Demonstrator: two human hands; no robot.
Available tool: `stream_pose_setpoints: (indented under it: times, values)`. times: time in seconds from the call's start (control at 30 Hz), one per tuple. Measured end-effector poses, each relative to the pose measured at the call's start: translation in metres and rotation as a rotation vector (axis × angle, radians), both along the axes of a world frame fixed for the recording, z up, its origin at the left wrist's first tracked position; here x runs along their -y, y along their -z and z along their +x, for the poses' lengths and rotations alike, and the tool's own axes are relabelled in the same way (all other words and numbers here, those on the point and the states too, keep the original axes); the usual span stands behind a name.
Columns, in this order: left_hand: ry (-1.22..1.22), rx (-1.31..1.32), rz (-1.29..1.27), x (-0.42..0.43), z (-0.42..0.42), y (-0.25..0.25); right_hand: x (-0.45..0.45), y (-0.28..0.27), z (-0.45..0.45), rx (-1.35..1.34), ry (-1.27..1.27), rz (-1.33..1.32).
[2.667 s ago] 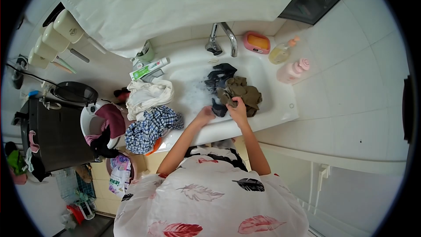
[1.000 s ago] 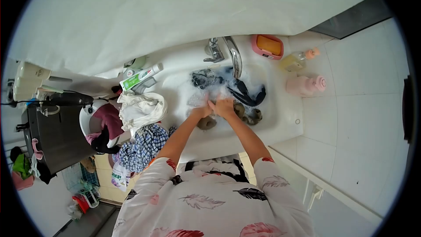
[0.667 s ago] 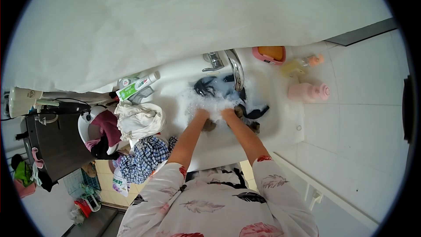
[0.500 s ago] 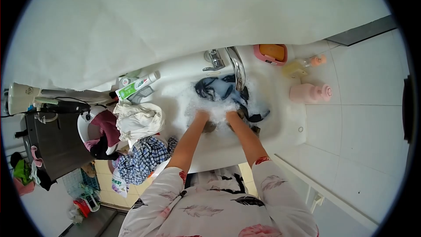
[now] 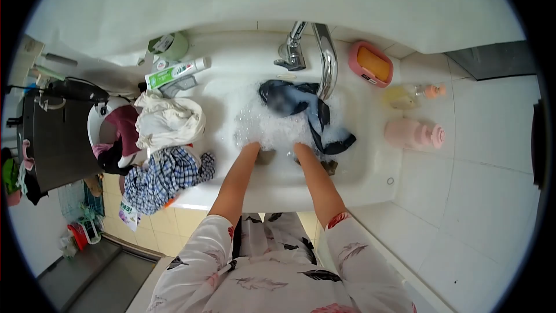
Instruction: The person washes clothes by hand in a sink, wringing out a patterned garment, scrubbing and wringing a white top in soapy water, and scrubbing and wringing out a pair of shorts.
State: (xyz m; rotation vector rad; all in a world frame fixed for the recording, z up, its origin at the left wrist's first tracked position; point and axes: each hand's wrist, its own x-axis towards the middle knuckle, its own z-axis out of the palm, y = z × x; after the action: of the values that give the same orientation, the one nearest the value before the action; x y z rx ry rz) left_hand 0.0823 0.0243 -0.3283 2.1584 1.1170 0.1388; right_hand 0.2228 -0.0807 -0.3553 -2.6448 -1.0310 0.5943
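Both my hands are down in the foamy water of a white sink (image 5: 359,194). My left hand (image 5: 251,147) is sunk to the wrist, its fingers hidden by suds. Close beside it, my right hand (image 5: 299,148) is under the foam too, fingers unseen. Brownish cloth (image 5: 265,157) shows in the water by the left wrist, and a similar dark brown piece (image 5: 329,166) by the right wrist. Whether either hand grips it is hidden. A dark blue garment (image 5: 289,97) floats beyond my hands, partly under the faucet spout (image 5: 328,61).
Left of the basin lie a white cloth (image 5: 168,122), a checked shirt (image 5: 162,179) and a toothpaste tube (image 5: 176,73). A soap dish (image 5: 371,64) stands at the back right. Two pump bottles, one yellowish (image 5: 402,97) and one pink (image 5: 408,134), are on the right edge.
My view has shifted, showing more of the faucet and back edge. Both hands remain in the suds, and the dark garment looks slightly more spread out.
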Motion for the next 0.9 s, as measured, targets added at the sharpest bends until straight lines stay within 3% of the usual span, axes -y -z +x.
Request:
stream_pose_setpoints:
  times: [0.07,0.13,0.2,0.27,0.3,0.47,0.5,0.57,0.63,0.7,0.77,0.8,0.87,0.9]
  values:
    - [-0.102,0.177,0.132,-0.001,0.014,-0.025,-0.01,0.019,0.009,0.048,0.012,0.193]
    - [-0.178,0.329,0.254,0.001,0.021,-0.045,-0.019,-0.007,0.013,0.075,0.039,0.308]
    - [-0.22,0.393,0.309,0.005,0.019,-0.056,-0.026,-0.116,0.016,0.047,0.049,0.32]
    - [-0.127,-0.366,0.511,0.016,0.013,-0.058,-0.03,-0.214,0.019,-0.612,0.214,0.186]
    - [-0.142,-0.368,0.518,0.019,0.009,-0.071,-0.024,-0.218,0.017,-0.613,0.199,0.192]
    - [-0.422,-0.174,0.059,0.033,-0.007,-0.15,0.003,-0.209,0.006,-0.604,0.239,0.38]
    - [-0.427,-0.164,0.068,0.032,-0.009,-0.15,0.009,-0.222,0.003,-0.645,0.197,0.408]
    - [-0.365,-0.146,-0.167,0.023,-0.02,-0.154,0.015,-0.237,-0.002,-0.537,0.205,0.41]
    - [-0.348,-0.121,-0.201,0.023,-0.028,-0.166,0.018,-0.225,0.004,-0.791,0.403,0.57]
    - [-0.324,-0.096,-0.238,0.027,-0.033,-0.185,0.027,-0.231,0.002,-0.73,0.383,0.621]
    - [-0.254,0.086,-0.394,0.029,-0.038,-0.203,0.033,-0.241,0.005,-0.731,0.246,0.495]
    - [-0.248,0.087,-0.384,0.028,-0.041,-0.189,0.036,-0.248,0.009,-0.801,0.225,0.565]
    - [-0.313,0.334,-0.302,0.024,-0.041,-0.166,0.038,-0.268,0.017,-0.889,0.193,0.57]
    - [-0.303,0.337,-0.3,0.025,-0.041,-0.175,0.039,-0.275,0.023,-0.977,0.158,0.558]
